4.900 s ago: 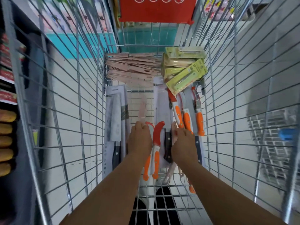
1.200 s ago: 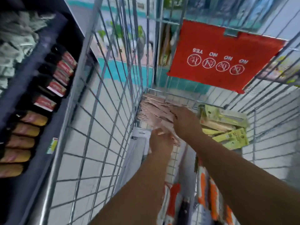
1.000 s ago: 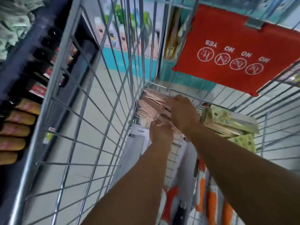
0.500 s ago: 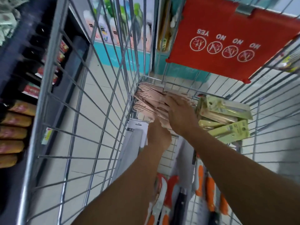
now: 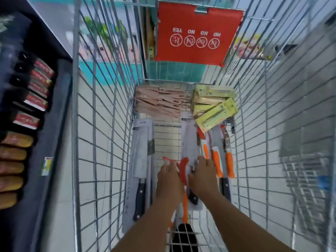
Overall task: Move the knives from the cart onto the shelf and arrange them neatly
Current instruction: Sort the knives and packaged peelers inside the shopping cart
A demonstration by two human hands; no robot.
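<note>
Both hands withdrawn from pink knife stack (image 5: 160, 103) to red-sheathed orange-handled knives (image 5: 183, 171) nearer cart's handle end. Left hand (image 5: 169, 180) and right hand (image 5: 201, 179) laid over these, grip undeterminable. Pink stack left in wire cart (image 5: 101, 124); nothing shelved.

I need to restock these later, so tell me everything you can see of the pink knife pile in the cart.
The pink knife pile lies at the cart's far left corner: many matte, plastic-looking pale pink pieces stacked flat and loosely fanned, some with slotted ends. It leans against the wire wall, beside the yellow-green packs. Neither hand touches it.
</note>
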